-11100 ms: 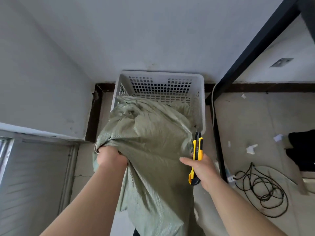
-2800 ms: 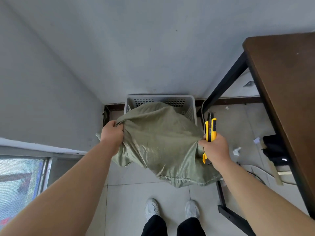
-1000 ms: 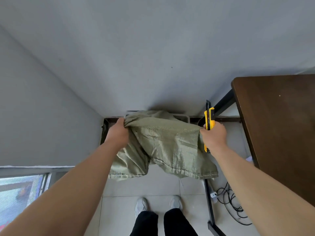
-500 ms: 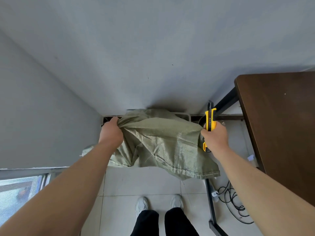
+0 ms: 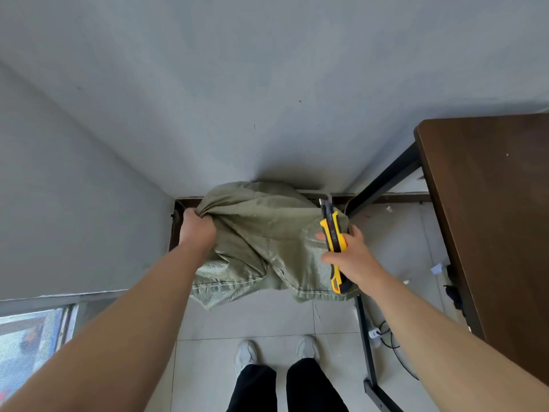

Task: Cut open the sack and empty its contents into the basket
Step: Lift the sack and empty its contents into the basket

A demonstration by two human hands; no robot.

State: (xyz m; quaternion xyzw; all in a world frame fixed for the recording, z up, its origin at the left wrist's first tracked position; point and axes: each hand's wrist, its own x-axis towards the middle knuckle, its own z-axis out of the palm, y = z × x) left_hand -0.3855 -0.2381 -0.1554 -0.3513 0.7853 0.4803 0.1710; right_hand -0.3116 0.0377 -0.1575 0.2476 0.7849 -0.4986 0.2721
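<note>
The green woven sack (image 5: 267,242) hangs limp and upended over the floor corner. My left hand (image 5: 197,230) is clenched on a bunched corner; my right hand (image 5: 350,257) holds only the yellow utility knife (image 5: 334,236), fingers partly spread. Step: shaking out. Next, confirm emptiness. The sack hides the basket and its contents.

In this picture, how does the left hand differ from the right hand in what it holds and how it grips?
The left hand is closed in a fist on a bunched corner of the green sack; the right hand holds a yellow utility knife instead. The left hand's fingers are curled tight, while the right hand's fingers are partly spread. The right hand appears to have let go of the sack. Both hands are bare and reach forward at similar height.
</note>
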